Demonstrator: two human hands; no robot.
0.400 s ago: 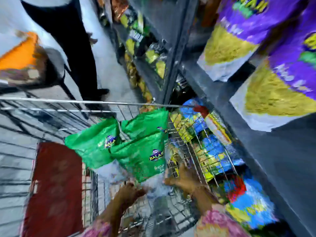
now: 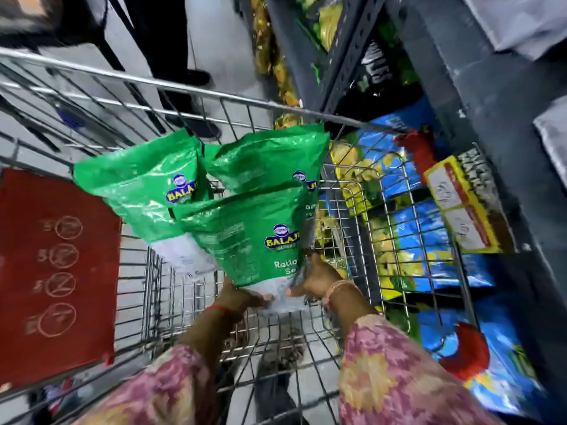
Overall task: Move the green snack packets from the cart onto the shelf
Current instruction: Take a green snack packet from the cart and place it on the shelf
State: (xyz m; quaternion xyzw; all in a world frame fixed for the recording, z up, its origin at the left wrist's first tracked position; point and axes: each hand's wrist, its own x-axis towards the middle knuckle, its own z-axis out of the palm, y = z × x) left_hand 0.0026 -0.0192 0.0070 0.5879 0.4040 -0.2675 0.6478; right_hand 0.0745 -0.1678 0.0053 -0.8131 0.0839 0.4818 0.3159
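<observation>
Nearest the camera, two patterned sleeves reach forward into the wire cart. Just beyond them the left hand and right hand meet at the clear lower ends of three green packets. Both sets of fingers pinch that clear plastic, the left from below and the right from the side; how firmly each packet is caught cannot be told. The packets fan out away from the hands, above the cart's mesh floor, so they are inside the cart and not yet on the shelf. To the left, a red panel lies against the cart's side. To the right, past the cart wall, blue and yellow bags fill the low shelf. Farther off stand someone's dark legs.

The main risk seems to be the grip: three slick packets held by one end may slide apart, and the left packet, barely overlapped, could drop back. A tall packet top might also snag the cart rim during the lift towards the shelf.
</observation>
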